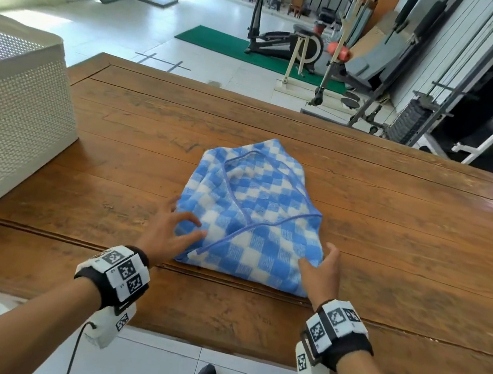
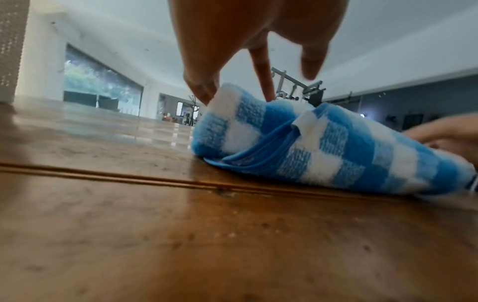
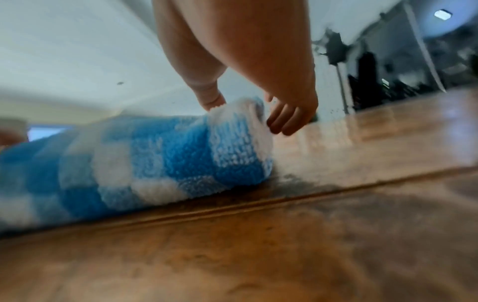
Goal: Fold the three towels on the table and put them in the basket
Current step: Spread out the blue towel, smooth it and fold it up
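left grip: left hand [image 1: 167, 233] at the towel's near-left corner, fingers spread and straight, tips touching the cloth, nothing clasped
right grip: right hand [image 1: 320, 270] at near-right corner, thumb on top, fingers beside the folded edge, relaxed, not clamped
towel [image 1: 254, 216]: blue-white check, folded into a loose bundle, flat on the surface [image 1: 393, 206] near its front edge
basket [image 1: 13, 112]: white, perforated, far left on the surface, well apart from towel; pinkish cloth inside

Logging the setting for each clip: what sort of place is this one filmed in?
Most likely a home gym or small fitness room: an elliptical trainer on a green mat, with a cable weight stack beyond the wooden table.
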`<state>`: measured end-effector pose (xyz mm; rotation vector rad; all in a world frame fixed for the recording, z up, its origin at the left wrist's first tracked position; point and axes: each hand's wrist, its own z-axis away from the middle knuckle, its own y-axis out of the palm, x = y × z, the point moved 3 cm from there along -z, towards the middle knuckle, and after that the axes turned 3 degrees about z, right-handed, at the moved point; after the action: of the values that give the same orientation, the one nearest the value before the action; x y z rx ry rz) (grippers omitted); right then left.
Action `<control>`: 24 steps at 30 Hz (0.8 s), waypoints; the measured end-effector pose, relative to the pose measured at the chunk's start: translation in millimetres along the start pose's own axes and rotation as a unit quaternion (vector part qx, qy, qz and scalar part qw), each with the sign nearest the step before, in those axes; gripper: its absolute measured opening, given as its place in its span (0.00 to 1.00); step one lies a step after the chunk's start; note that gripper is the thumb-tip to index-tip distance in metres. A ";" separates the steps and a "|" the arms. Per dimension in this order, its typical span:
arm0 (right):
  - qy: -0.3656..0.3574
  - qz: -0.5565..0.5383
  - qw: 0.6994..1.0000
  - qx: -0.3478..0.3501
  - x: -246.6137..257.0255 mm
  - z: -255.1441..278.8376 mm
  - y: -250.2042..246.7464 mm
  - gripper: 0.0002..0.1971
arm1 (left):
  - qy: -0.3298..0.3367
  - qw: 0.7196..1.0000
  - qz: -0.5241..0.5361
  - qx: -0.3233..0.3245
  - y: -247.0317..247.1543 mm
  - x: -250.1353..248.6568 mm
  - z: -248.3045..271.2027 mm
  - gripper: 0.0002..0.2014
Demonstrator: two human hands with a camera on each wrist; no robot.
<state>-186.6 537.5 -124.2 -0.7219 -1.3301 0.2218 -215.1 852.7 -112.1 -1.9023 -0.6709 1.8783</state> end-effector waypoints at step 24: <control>-0.344 0.317 0.839 0.278 37.1 13.9 45.3 0.11 | 0.277 0.871 -0.385 0.128 47.7 3.3 6.7 0.33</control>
<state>-178.8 597.1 -120.3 -0.5659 -1.5315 1.4613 -218.6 815.5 -142.6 -1.5425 -0.7711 0.8231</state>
